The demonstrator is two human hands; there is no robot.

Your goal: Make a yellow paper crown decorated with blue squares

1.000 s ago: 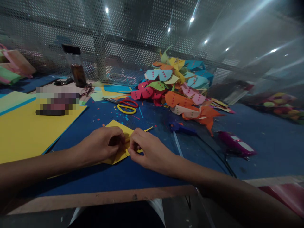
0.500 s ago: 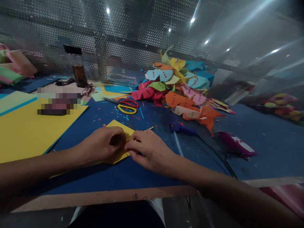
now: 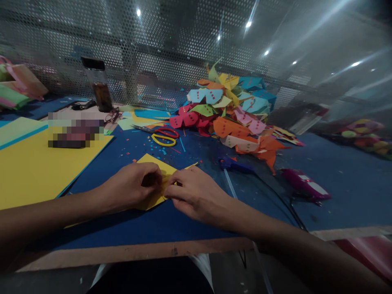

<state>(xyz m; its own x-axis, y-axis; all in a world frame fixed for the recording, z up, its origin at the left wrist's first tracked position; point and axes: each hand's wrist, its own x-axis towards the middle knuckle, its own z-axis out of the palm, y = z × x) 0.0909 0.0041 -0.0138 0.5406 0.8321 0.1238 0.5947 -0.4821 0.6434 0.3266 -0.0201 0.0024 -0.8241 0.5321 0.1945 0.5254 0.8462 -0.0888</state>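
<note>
A small yellow paper piece [image 3: 155, 163] lies on the blue table [image 3: 337, 179] in front of me. My left hand [image 3: 133, 185] rests on its left part with fingers curled and pinched on the paper. My right hand [image 3: 196, 192] pinches the same paper at its right edge, fingertips almost touching the left hand's. Part of the paper is hidden under both hands.
Red and yellow scissors [image 3: 162, 136] lie beyond the paper. A heap of folded coloured paper shapes [image 3: 232, 110] sits at the back right. A blue glue gun [image 3: 234, 165], a purple tool [image 3: 303, 185], large yellow sheets [image 3: 27, 167] and a dark jar [image 3: 99, 92] surround the spot.
My right hand has shifted a little left and its fingers have closed tighter on the paper's edge; the left hand has stayed in place.
</note>
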